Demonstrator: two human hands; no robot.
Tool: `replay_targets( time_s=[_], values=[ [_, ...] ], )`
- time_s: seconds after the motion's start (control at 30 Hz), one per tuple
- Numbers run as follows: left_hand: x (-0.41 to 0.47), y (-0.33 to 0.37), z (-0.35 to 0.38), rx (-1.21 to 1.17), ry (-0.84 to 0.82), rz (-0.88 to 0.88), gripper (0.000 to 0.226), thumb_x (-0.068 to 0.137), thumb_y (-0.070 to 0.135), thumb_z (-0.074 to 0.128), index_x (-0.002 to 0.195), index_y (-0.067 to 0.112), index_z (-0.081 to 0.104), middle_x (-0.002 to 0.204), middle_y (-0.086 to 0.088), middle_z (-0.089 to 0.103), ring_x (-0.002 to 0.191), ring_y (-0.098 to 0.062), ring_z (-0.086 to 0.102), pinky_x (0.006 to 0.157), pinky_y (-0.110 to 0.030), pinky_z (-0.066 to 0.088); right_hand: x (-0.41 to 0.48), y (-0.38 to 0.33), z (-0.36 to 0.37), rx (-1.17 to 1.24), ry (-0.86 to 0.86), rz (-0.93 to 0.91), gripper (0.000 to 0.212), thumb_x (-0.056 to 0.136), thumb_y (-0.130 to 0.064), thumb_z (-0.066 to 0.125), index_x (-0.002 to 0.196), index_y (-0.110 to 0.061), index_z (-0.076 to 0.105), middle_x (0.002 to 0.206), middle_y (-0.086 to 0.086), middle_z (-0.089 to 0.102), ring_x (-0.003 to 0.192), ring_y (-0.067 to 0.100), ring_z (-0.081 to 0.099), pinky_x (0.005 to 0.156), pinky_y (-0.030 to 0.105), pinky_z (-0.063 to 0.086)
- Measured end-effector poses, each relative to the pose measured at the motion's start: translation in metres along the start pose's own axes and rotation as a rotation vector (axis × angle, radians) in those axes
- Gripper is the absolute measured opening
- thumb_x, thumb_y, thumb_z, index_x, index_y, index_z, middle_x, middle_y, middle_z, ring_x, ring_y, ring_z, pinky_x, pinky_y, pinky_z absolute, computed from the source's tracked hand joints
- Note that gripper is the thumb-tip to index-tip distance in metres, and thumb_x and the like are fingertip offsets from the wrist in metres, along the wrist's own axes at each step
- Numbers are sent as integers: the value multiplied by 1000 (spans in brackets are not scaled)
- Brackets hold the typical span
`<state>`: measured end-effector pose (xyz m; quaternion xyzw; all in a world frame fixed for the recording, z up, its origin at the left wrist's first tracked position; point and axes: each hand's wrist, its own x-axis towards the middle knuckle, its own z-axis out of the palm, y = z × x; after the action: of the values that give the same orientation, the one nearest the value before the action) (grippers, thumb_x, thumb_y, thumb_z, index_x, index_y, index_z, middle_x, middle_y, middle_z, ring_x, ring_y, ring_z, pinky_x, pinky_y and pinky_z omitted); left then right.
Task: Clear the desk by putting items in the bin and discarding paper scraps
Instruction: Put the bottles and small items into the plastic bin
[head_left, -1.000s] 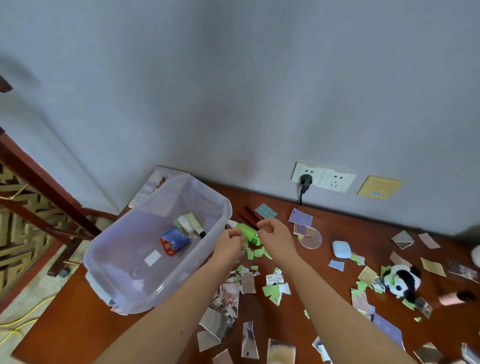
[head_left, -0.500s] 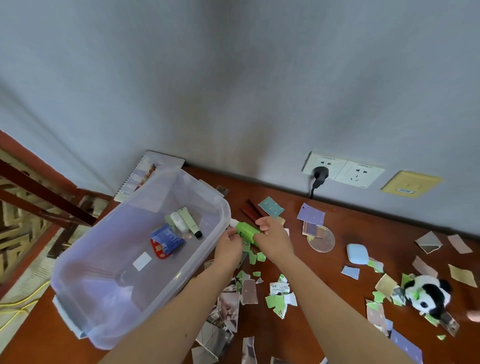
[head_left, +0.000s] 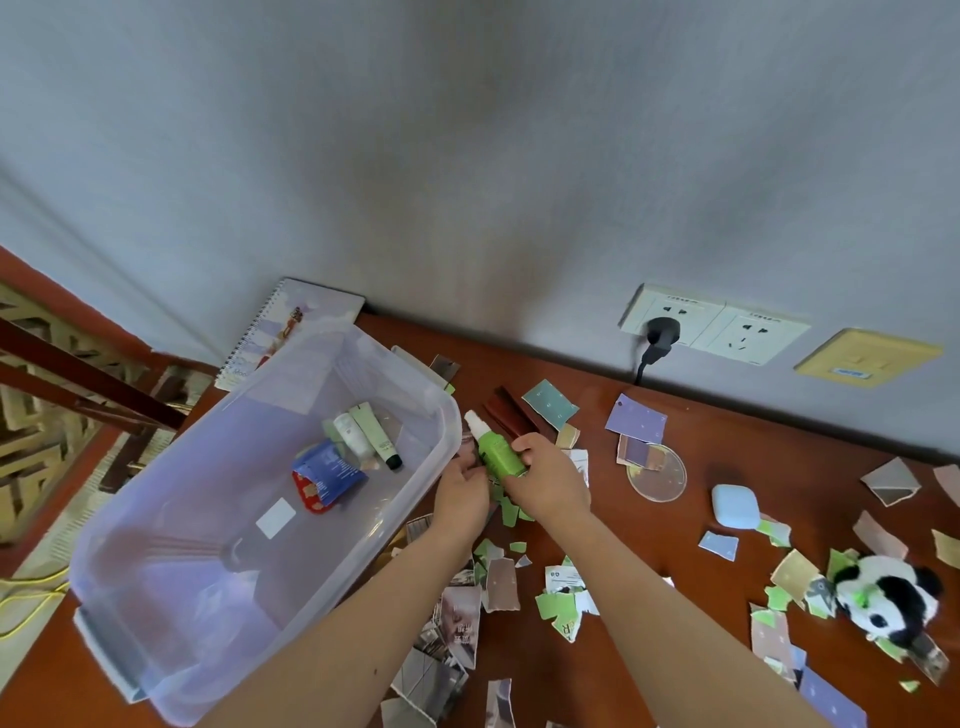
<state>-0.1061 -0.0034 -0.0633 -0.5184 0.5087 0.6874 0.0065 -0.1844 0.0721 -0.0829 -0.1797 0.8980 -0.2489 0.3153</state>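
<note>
A clear plastic bin stands on the left of the red-brown desk. Inside it lie two tubes and a blue packet. My right hand grips a green spray bottle with a white cap, tilted, just right of the bin's rim. My left hand is curled right beside the bottle's base and the bin wall; whether it holds anything is unclear. Several torn paper scraps, green, purple and printed, are strewn over the desk below and right of my hands.
A panda plush sits at the right among scraps. A pale blue case and a clear round disc lie mid-desk. A spiral notebook leans behind the bin. A black plug sits in the wall socket.
The green bottle has come up off the desk in my right hand and now tilts toward the bin's rim. The view has shifted, and the bin appears closer.
</note>
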Motion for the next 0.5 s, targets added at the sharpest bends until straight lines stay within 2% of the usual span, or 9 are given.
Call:
replay_targets(
  time_s=[0.13,0.2,0.3,0.4,0.43,0.5],
  values=[
    [-1,0,-1,19,-1,-20,27,94,0,42,111,20,49,98,-10,59,94,-21,58,99,-42,49,-4,1,-2,8,-67,-4,55,84,-29,67,134,-21,47,117,3,62,109,25,59,83,29,44],
    [-3,0,-1,45,7,-17,19,94,5,43,106,14,55,99,-12,60,94,-22,57,100,-45,47,-7,3,-5,84,-99,4,55,82,-26,72,130,-17,48,104,1,60,99,22,59,80,28,44],
    [-3,1,-1,30,-15,-13,25,98,16,47,121,12,55,104,-6,62,99,-18,58,100,-42,49,-13,6,-11,324,-111,45,55,74,-12,80,122,-8,54,85,-4,60,80,13,59,80,32,48],
    [-7,9,0,10,-66,-6,28,98,29,50,123,16,53,105,0,60,100,-14,58,86,-31,51,-22,6,-22,504,-126,50,47,72,-4,80,113,-9,59,85,-2,65,74,10,61,72,35,55],
    [-8,12,1,18,-80,-9,32,98,34,51,125,17,53,109,-1,60,101,-14,58,79,-27,49,-25,4,-26,537,-146,44,44,72,-2,80,109,-12,59,85,-1,66,73,10,62,68,34,56],
    [-8,16,5,54,-77,-3,44,97,40,50,134,16,47,123,-5,58,108,-18,56,78,-26,47,-30,3,-32,576,-187,26,40,74,0,78,107,-14,59,86,1,67,74,12,64,65,32,56]
  ],
)
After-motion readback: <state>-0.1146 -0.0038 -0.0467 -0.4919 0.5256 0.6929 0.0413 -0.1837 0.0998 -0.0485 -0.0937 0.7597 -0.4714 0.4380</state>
